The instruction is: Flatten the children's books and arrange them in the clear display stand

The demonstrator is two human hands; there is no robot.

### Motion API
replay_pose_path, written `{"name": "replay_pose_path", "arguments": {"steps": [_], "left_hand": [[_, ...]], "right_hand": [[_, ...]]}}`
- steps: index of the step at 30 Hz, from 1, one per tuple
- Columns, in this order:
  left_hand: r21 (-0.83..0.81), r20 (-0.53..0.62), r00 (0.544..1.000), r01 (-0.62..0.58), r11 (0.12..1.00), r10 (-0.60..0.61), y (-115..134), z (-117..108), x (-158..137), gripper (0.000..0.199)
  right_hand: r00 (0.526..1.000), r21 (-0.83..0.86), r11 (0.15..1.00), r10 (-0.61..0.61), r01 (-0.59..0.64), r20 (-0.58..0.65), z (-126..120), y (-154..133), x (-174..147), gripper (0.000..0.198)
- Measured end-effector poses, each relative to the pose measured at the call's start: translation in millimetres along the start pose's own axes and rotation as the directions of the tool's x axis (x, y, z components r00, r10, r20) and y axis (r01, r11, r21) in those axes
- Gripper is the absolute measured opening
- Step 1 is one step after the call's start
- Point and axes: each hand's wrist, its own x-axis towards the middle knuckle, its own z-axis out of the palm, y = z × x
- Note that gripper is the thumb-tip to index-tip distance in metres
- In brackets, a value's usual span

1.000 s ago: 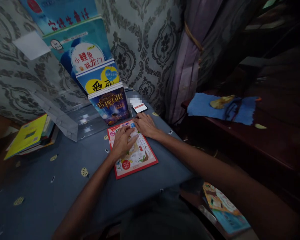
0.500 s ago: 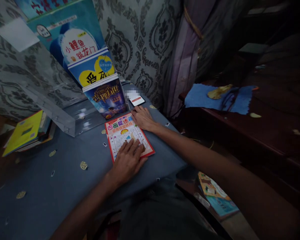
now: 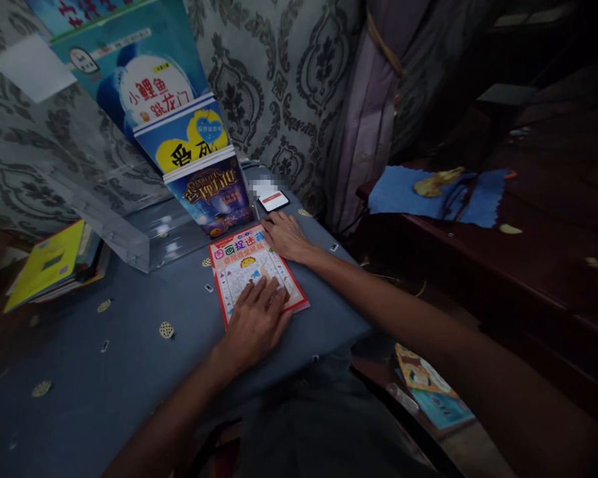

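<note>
A thin red-bordered picture book (image 3: 244,259) with Chinese lettering lies flat on the blue-grey tablecloth (image 3: 134,345). My left hand (image 3: 256,315) rests on its lower part, palm down with the fingers stretched out. At the upper right corner of the book is my right hand (image 3: 285,236), lying over the edge with its fingers extended. Just beyond the right fingertips lies a phone (image 3: 273,200) with a lit screen. Upright books, among them a dark blue one (image 3: 216,194), lean in a clear acrylic stand (image 3: 99,212) behind the picture book.
A stack of books with a yellow cover (image 3: 47,265) sits at the left. To the right, a blue cloth (image 3: 398,192) with a gold-coloured item lies on a dark red surface (image 3: 528,259). More books (image 3: 436,388) lie low, beside my lap. A patterned curtain (image 3: 279,79) hangs behind.
My left hand has shifted very slightly at the lower edge of the picture book, where a little more of a pinkish page edge shows. The right hand stays put.
</note>
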Motion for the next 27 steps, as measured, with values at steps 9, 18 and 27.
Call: {"name": "replay_pose_path", "arguments": {"steps": [9, 18, 27], "left_hand": [[0.013, -0.055, 0.998, 0.001, 1.000, 0.000, 1.3, 9.0, -3.2, 0.039], [-0.115, -0.017, 0.999, -0.049, 0.992, 0.047, -12.3, 0.5, -10.1, 0.045], [-0.269, -0.075, 0.997, -0.029, 0.963, 0.009, -16.3, -2.4, -10.3, 0.037]], "right_hand": [[0.999, -0.007, 0.999, -0.031, 0.031, -0.016, -0.9, -32.8, -36.7, 0.040], [0.982, 0.066, 0.981, -0.177, 0.182, -0.067, 7.3, -31.1, -92.7, 0.045], [0.974, -0.053, 0.979, -0.200, 0.196, -0.101, 10.7, -33.8, -91.0, 0.044]]}}
